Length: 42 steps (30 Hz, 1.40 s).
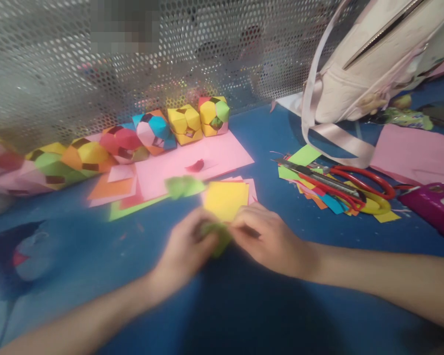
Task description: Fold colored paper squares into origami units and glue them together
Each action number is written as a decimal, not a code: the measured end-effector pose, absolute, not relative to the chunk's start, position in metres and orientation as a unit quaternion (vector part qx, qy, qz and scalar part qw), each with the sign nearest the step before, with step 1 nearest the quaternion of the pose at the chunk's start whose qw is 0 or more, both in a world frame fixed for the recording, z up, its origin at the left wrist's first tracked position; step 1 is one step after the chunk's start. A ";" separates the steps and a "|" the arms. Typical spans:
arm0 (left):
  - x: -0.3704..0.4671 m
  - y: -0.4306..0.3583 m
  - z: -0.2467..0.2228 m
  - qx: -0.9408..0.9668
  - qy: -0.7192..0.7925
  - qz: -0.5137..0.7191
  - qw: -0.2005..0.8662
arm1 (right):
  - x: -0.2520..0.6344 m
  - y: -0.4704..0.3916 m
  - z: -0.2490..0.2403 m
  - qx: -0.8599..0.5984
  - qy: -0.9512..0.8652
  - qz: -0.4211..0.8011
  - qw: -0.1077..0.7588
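My left hand (188, 244) is closed around a small folded green paper (220, 241) near the middle of the blue table. Close against it on the right, my right hand (268, 239) is pinched at the green paper's edge; its fingertips are blurred. Just beyond both hands lies a stack of yellow paper squares (226, 199), with pink and orange sheets showing beneath. A blurred folded green piece (185, 187) rests to the left of the stack, partly over a large pink sheet (222, 155).
A row of folded paper balls (185, 123) lines the perforated metal panel (222, 54). Red-handled scissors (370, 180) and a cutter (318, 178) lie on paper scraps at right, beside a purple object (431, 204). A pale bag (355, 74) stands behind them.
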<state>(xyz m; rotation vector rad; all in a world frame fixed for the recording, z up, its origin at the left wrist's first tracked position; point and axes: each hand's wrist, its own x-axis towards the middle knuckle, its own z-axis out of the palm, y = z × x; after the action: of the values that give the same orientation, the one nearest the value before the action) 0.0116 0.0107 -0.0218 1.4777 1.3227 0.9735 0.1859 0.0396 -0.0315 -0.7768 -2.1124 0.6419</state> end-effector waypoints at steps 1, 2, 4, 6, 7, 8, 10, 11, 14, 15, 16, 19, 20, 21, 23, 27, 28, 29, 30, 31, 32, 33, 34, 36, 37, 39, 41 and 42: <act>0.011 0.011 -0.022 0.605 0.535 0.394 0.439 | 0.186 0.039 -0.032 -0.307 -0.831 0.250 0.391; 0.011 0.012 -0.022 0.613 0.535 0.395 0.426 | 0.185 0.039 -0.032 -0.308 -0.829 0.250 0.394; 0.011 0.012 -0.023 0.628 0.536 0.398 0.400 | 0.185 0.039 -0.032 -0.313 -0.825 0.253 0.397; 0.011 0.011 -0.024 0.637 0.535 0.402 0.383 | 0.185 0.038 -0.031 -0.319 -0.820 0.256 0.400; 0.011 0.010 -0.024 0.639 0.535 0.404 0.377 | 0.185 0.038 -0.031 -0.322 -0.819 0.255 0.401; 0.011 0.010 -0.025 0.640 0.534 0.406 0.374 | 0.186 0.038 -0.031 -0.323 -0.819 0.254 0.401; 0.011 0.008 -0.025 0.640 0.531 0.408 0.376 | 0.187 0.038 -0.032 -0.321 -0.821 0.255 0.397; 0.011 0.008 -0.025 0.639 0.530 0.407 0.381 | 0.188 0.038 -0.032 -0.319 -0.822 0.257 0.396; 0.011 0.007 -0.024 0.639 0.533 0.393 0.392 | 0.189 0.037 -0.032 -0.308 -0.824 0.262 0.397; 0.011 0.006 -0.024 0.640 0.534 0.388 0.392 | 0.190 0.037 -0.032 -0.306 -0.824 0.263 0.398; 0.010 0.006 -0.024 0.642 0.536 0.384 0.391 | 0.191 0.037 -0.031 -0.304 -0.824 0.264 0.399; 0.010 0.007 -0.023 0.640 0.545 0.382 0.384 | 0.192 0.037 -0.029 -0.299 -0.825 0.272 0.396; 0.010 0.007 -0.023 0.638 0.551 0.383 0.378 | 0.192 0.037 -0.029 -0.297 -0.824 0.277 0.395; 0.010 0.007 -0.023 0.634 0.557 0.385 0.373 | 0.193 0.037 -0.028 -0.297 -0.822 0.283 0.395; 0.010 0.006 -0.023 0.629 0.567 0.386 0.367 | 0.192 0.037 -0.027 -0.304 -0.817 0.295 0.391; 0.013 0.005 -0.023 0.636 0.567 0.381 0.360 | 0.189 0.037 -0.028 -0.305 -0.821 0.280 0.392; 0.013 0.005 -0.022 0.639 0.566 0.380 0.357 | 0.188 0.037 -0.028 -0.297 -0.825 0.275 0.395; 0.013 0.005 -0.021 0.640 0.569 0.379 0.351 | 0.188 0.037 -0.029 -0.289 -0.827 0.273 0.398; 0.012 0.005 -0.019 0.640 0.573 0.378 0.344 | 0.188 0.038 -0.029 -0.284 -0.828 0.274 0.398; 0.009 0.006 -0.018 0.639 0.581 0.377 0.335 | 0.188 0.040 -0.029 -0.282 -0.830 0.275 0.394; 0.006 0.008 -0.016 0.637 0.592 0.374 0.322 | 0.189 0.043 -0.029 -0.281 -0.835 0.273 0.387; 0.002 0.010 -0.014 0.634 0.606 0.370 0.307 | 0.190 0.046 -0.029 -0.282 -0.842 0.263 0.378; -0.003 0.014 -0.012 0.631 0.620 0.364 0.292 | 0.192 0.051 -0.028 -0.286 -0.849 0.244 0.372; -0.014 0.022 -0.010 0.631 0.640 0.346 0.269 | 0.194 0.061 -0.029 -0.298 -0.867 0.187 0.353; -0.020 0.027 -0.009 0.634 0.645 0.337 0.261 | 0.195 0.066 -0.029 -0.302 -0.879 0.156 0.335; -0.031 0.036 -0.010 0.642 0.650 0.328 0.241 | 0.196 0.074 -0.032 -0.301 -0.906 0.104 0.279; -0.040 0.044 -0.011 0.651 0.653 0.317 0.222 | 0.197 0.078 -0.037 -0.295 -0.926 0.066 0.226; -0.043 0.047 -0.012 0.651 0.658 0.312 0.214 | 0.198 0.078 -0.039 -0.291 -0.931 0.050 0.215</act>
<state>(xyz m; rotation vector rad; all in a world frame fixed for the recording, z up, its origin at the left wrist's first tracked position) -0.0431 0.0473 -0.0123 1.8066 1.8246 0.8660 0.1976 0.0782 -0.0388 -0.8060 -2.5814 0.1380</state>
